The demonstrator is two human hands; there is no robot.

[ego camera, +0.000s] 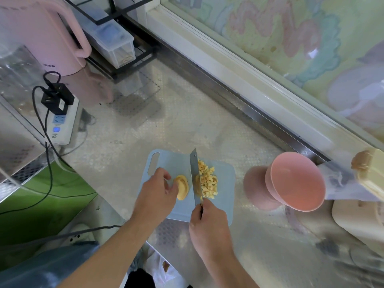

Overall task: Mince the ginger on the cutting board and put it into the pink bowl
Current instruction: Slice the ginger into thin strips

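A light blue cutting board (224, 208) lies on the metal counter. On it sits an uncut ginger piece (182, 187) and, to its right, a pile of diced ginger (207, 179). Between them stands a cleaver (195, 177), blade edge down on the board. My right hand (209, 223) grips the cleaver's handle at the board's near edge. My left hand (160, 189) holds the uncut piece from the left with curled fingers. The pink bowl (295, 181) stands right of the board with nothing seen inside it.
A pink kettle (39, 36) and a white power strip (62, 121) with black plugs and cables sit at the far left. A black rack with clear containers (116, 42) stands at the back. Beige items (367, 177) crowd the right edge. A window sill runs behind the counter.
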